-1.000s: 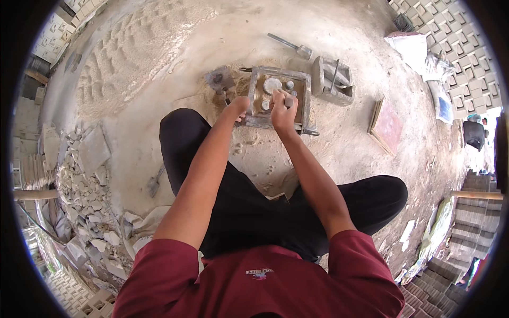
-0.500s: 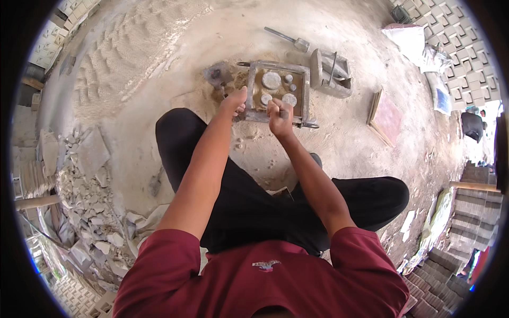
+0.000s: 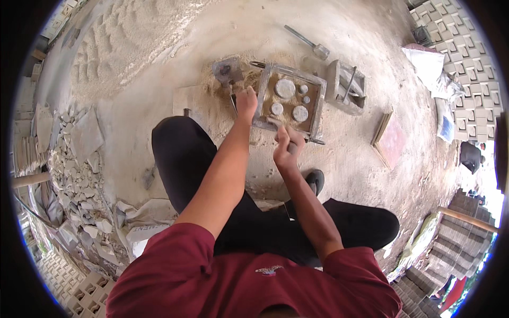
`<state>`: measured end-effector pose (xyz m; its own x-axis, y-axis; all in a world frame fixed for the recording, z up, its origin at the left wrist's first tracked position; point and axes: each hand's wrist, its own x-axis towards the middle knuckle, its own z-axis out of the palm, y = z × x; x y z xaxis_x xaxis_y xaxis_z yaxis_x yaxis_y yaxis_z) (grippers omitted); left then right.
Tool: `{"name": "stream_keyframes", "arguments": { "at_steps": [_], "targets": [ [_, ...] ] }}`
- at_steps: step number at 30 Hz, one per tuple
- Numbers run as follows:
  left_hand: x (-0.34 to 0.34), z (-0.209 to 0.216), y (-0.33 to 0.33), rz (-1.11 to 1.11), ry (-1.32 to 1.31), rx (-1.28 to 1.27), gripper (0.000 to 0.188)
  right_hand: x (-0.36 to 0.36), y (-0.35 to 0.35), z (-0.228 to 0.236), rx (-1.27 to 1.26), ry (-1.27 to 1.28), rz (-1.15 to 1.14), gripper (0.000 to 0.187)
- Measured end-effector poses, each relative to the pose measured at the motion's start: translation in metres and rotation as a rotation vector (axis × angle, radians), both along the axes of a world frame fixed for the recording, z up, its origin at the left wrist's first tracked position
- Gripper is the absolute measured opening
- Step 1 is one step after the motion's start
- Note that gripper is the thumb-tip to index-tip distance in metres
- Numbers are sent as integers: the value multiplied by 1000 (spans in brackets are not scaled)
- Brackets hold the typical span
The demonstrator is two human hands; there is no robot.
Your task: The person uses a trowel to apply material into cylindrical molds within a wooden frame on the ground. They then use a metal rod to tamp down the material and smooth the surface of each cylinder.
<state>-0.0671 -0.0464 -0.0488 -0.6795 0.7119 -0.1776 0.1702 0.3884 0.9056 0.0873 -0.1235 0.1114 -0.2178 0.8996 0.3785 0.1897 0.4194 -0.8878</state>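
Note:
A square grey frame mould (image 3: 322,103) with handles lies on the ground in front of me, holding sand and several pale round discs, the largest disc (image 3: 284,88) at the far left. My right hand (image 3: 289,146) is closed around a short hand tool (image 3: 274,122) at the mould's near edge; the fingers hide most of it, so its kind is unclear. Beside the mould's left side my left hand (image 3: 246,103) is closed, its grip hidden from view. Just beyond it lies a square-bladed trowel (image 3: 227,70) with a dark handle, on loose sand.
Right of the mould stands a grey box (image 3: 339,98) with a bar across it. A long-handled tool (image 3: 307,42) lies beyond. Farther right is a pinkish board (image 3: 393,143). Broken rubble (image 3: 85,180) lies at left, rippled sand (image 3: 122,47) at far left, stacked blocks (image 3: 466,53) at far right.
My head view has shifted, so the mould appears lower and turned. The right hand has come back from near the discs to the mould's near edge, with its tool's tip now visible.

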Motion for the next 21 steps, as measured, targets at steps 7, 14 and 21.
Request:
{"name": "stream_keyframes", "arguments": {
  "at_steps": [7, 14, 21],
  "targets": [
    [14, 17, 7, -13, 95, -181, 61, -7, 5, -3, -45, 125, 130, 29],
    [7, 29, 9, 37, -87, -329, 63, -22, 13, -7, 143, 201, 228, 25],
    [6, 2, 7, 59, 5, -302, 59, -26, 18, -9, 121, 256, 174, 28]
  ]
}}
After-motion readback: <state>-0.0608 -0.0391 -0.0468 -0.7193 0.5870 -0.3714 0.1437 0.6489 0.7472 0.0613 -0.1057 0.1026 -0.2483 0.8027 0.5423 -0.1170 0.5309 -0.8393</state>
